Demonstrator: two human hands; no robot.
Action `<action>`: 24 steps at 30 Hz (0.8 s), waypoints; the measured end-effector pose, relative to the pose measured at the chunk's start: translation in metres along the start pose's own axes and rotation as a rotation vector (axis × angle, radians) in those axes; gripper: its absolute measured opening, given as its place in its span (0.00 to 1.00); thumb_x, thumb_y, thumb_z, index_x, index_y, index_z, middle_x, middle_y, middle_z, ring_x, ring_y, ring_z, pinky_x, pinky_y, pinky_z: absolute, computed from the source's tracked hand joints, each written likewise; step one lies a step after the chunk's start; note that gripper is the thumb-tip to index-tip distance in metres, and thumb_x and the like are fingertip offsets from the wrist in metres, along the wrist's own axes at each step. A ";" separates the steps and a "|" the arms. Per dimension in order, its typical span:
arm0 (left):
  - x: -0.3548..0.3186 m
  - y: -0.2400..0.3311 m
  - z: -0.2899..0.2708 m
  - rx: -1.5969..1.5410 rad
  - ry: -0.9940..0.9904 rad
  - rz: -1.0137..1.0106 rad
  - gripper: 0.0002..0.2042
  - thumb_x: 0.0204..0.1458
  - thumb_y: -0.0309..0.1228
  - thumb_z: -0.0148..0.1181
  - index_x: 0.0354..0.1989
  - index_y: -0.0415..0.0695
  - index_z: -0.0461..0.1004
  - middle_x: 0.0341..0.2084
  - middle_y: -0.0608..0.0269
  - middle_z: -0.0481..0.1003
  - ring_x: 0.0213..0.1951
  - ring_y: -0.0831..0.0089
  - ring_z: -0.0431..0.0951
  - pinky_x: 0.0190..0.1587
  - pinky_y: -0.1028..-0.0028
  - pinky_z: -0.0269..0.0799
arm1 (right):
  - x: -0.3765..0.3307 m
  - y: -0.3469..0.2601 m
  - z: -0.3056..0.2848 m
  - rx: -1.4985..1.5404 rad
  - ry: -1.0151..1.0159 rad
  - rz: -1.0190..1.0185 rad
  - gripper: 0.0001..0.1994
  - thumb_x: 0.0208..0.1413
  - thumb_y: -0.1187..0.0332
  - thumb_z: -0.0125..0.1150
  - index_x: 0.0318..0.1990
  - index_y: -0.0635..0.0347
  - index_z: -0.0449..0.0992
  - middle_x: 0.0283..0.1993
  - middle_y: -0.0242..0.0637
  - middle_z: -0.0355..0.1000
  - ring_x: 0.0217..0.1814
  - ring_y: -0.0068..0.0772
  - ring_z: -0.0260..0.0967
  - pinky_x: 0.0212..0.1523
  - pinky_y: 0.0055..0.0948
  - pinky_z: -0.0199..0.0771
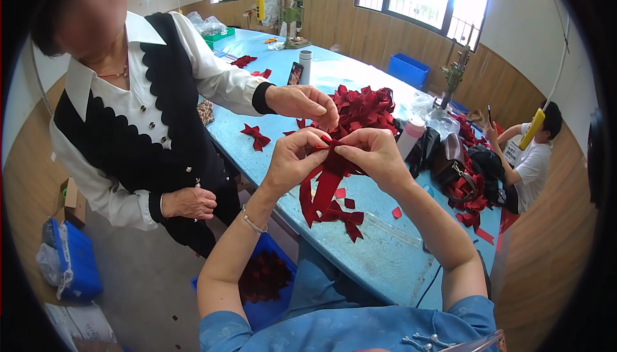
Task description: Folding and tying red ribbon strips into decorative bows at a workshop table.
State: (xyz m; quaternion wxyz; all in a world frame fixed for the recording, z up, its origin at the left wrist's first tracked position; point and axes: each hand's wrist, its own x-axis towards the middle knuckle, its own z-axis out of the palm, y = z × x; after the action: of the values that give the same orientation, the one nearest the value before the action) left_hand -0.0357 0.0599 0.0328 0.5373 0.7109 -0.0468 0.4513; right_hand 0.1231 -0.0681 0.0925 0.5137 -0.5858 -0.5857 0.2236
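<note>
A dark red velvet ribbon point(329, 188) is held up over the near edge of the blue table point(398, 262), its long axis running from the pinched top down and slightly leftward, with the tails pointing toward the table edge. The top sits between the two hands, and the tails hang below the fingertips. The left hand point(292, 159) pinches the ribbon between thumb and forefinger; the right hand point(374, 153) pinches it just beside, the same way. Beneath lie a red bow point(349, 219) and small red scraps point(396, 212). Beyond is a heaped pile of red bows point(365, 108), with a co-worker's hand point(302, 103) near it, fingers loosely curved.
</note>
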 end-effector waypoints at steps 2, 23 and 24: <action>0.000 0.002 0.000 0.023 -0.013 -0.014 0.03 0.55 0.16 0.60 0.36 0.36 0.76 0.45 0.59 0.76 0.45 0.77 0.75 0.50 0.77 0.73 | 0.003 0.000 -0.001 -0.050 0.001 0.007 0.08 0.53 0.74 0.68 0.38 0.71 0.82 0.31 0.34 0.78 0.31 0.16 0.72 0.33 0.18 0.74; -0.044 0.041 -0.011 -0.383 -0.142 -0.075 0.05 0.51 0.15 0.59 0.35 0.37 0.75 0.51 0.43 0.75 0.56 0.59 0.76 0.58 0.66 0.72 | 0.020 0.003 -0.007 0.160 0.039 -0.033 0.07 0.53 0.73 0.68 0.33 0.70 0.82 0.27 0.32 0.77 0.27 0.14 0.70 0.27 0.16 0.70; -0.043 0.040 -0.004 -0.231 -0.164 -0.089 0.05 0.52 0.16 0.59 0.35 0.37 0.75 0.51 0.44 0.75 0.56 0.60 0.76 0.57 0.67 0.72 | 0.020 0.001 -0.005 0.150 0.045 -0.040 0.07 0.53 0.73 0.68 0.33 0.70 0.82 0.27 0.32 0.77 0.27 0.14 0.70 0.27 0.16 0.70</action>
State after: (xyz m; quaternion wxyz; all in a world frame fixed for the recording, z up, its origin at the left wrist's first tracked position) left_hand -0.0857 0.0281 0.0319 0.6293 0.6804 -0.1106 0.3589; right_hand 0.1321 -0.0512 0.0999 0.5737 -0.5387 -0.5670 0.2433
